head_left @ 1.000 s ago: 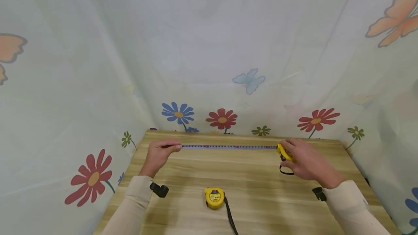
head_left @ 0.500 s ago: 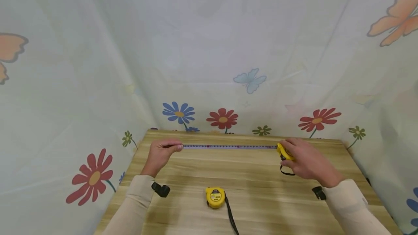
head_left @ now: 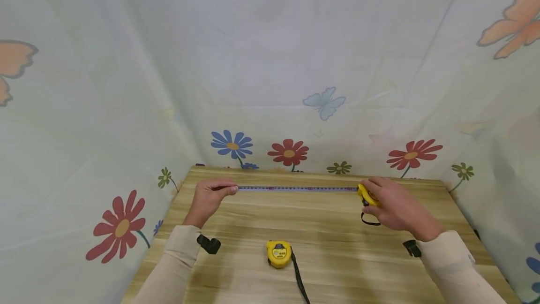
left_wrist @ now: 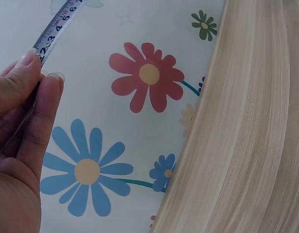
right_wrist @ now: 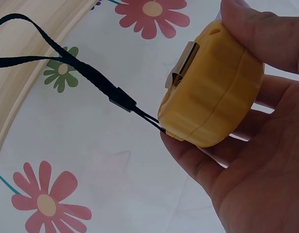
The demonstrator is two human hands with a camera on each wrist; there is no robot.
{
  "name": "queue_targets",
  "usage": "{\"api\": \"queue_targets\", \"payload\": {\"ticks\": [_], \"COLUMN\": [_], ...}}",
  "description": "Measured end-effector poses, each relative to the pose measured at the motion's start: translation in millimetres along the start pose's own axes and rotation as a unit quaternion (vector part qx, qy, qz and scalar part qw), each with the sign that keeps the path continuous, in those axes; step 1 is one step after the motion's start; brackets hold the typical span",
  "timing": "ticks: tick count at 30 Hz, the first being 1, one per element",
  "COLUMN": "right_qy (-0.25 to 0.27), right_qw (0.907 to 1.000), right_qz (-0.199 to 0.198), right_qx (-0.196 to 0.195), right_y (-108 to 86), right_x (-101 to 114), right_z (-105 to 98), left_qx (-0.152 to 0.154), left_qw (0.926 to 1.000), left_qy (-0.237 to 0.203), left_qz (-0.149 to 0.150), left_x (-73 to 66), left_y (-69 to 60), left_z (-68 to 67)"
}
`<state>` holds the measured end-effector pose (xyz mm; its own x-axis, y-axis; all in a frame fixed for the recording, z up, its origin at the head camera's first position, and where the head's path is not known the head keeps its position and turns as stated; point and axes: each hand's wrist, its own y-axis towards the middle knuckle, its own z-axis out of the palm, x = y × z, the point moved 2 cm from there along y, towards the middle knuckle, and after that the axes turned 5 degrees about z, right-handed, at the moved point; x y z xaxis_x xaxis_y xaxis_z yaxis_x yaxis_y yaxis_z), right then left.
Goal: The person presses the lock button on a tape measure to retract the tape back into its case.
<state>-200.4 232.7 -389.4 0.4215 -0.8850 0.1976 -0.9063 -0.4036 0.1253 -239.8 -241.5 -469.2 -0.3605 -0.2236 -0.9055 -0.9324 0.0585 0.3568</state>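
Observation:
A measuring blade is drawn out straight between my two hands, over the far part of the table. My left hand pinches its end between thumb and fingers; in the left wrist view the blade leaves the fingertips of that hand near the low numbers. On the other side my right hand grips the yellow tape case. The right wrist view has the case between the thumb and fingers of the hand, a black strap hanging from it.
A second yellow tape measure lies on the wooden table nearer to me, its black strap trailing toward the front. Behind and beside the table hangs a pale cloth printed with flowers and butterflies.
The blade between my hands looks slightly shorter, as my left hand has shifted a little to the right. My right hand stays almost where it was, still gripping the case.

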Motion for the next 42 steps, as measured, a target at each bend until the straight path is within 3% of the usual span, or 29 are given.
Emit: {"api": "queue_targets", "payload": {"ticks": [23,42], "right_qy": [-0.005,0.000], "right_qw": [0.9999,0.9999], "right_qz": [-0.010,-0.011], "right_qx": [-0.002,0.000], "right_y": [0.4,2.5], "right_x": [5.0,9.2], "right_z": [0.7,-2.9], "left_qx": [0.003,0.007], "left_qw": [0.9997,0.9998], "left_qy": [-0.007,-0.007], "left_qz": [-0.023,-0.020], "left_x": [-3.1,-8.4], "left_y": [-2.8,-2.9], "left_z": [2.3,4.7]}}
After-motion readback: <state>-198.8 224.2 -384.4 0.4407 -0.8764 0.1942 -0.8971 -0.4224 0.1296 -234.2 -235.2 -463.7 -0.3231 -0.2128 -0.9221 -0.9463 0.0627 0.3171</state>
